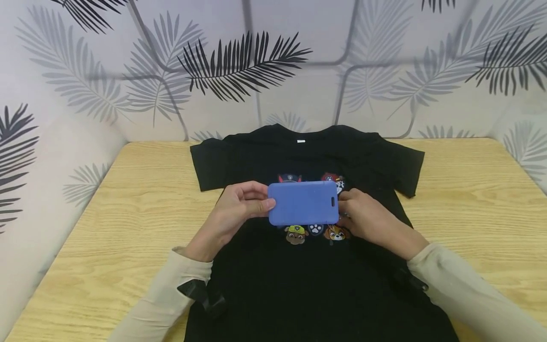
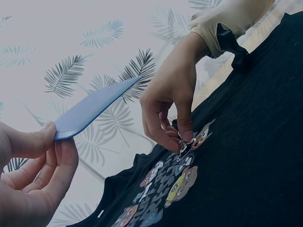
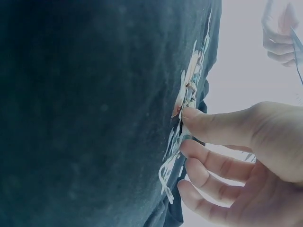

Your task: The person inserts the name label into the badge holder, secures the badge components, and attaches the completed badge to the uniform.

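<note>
My left hand (image 1: 241, 209) pinches one end of a blue card holder (image 1: 303, 203), a flat rectangle with rounded corners and a short slot at its other end. In the left wrist view the blue holder is tilted and raised above the shirt. A black T-shirt (image 1: 307, 280) with printed cartoon dogs lies spread out beneath both hands. Low over the print, my right hand (image 2: 170, 104) has thumb and fingertips together on a small dark and silvery piece (image 2: 186, 145). Its kind cannot be told, and the fingers partly hide it.
The T-shirt lies on a wood-grain table (image 1: 128, 223), its collar toward the far edge. Behind rises a pale backdrop (image 1: 307, 42) with grey and black leaf patterns. Dark camera straps (image 1: 202, 297) sit on the cream sleeves.
</note>
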Demonstrator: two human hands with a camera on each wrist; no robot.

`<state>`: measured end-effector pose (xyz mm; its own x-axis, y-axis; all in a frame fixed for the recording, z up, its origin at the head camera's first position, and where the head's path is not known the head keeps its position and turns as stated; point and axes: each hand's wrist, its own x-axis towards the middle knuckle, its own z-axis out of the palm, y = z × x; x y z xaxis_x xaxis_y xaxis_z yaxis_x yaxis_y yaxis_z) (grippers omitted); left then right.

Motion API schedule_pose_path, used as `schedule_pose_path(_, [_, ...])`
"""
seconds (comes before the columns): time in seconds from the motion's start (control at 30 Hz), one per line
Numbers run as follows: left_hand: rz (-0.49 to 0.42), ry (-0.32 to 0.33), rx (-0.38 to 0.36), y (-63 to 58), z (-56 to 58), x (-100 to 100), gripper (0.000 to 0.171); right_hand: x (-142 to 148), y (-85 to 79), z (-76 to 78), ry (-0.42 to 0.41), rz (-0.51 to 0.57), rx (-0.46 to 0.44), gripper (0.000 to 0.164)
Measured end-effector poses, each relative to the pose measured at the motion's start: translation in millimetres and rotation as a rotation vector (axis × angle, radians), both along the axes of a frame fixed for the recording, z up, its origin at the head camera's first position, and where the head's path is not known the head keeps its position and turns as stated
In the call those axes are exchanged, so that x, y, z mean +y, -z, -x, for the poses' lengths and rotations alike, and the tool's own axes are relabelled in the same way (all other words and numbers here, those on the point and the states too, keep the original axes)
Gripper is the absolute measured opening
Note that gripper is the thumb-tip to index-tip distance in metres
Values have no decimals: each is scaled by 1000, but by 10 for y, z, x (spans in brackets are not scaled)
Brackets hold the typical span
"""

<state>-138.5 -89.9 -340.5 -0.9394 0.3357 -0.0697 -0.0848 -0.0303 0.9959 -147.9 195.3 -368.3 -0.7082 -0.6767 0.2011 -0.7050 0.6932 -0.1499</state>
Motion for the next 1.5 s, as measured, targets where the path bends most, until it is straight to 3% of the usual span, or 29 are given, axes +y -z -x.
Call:
schedule_pose_path(0.13, [2, 2, 0, 5, -2, 1, 18, -5, -21, -29, -7, 5, -4, 23])
schedule_pose_path(0.43, [-14, 1, 1, 7, -8, -12, 17, 16, -151, -20, 140, 116, -213, 18])
schedule_pose_path(0.77, [-12, 0, 3, 3, 0, -4, 18, 155, -189, 4, 289, 264, -250, 8])
schedule_pose_path(0.97, [-2, 0, 9, 4, 3, -7, 18, 194, -198, -8, 272, 375, -378, 8])
schedule_pose_path(1.23, [-15, -2, 1, 5, 3, -9, 19, 241, -232, -39, 237, 637, -665, 14])
schedule_pose_path(1.4, [-20, -5, -5, 5, 3, -7, 19, 239, -213, -65, 201, 665, -765, 19])
schedule_pose_path(1.5, [-16, -5, -3, 7, 4, -7, 20, 238, -205, -80, 162, 633, -750, 18])
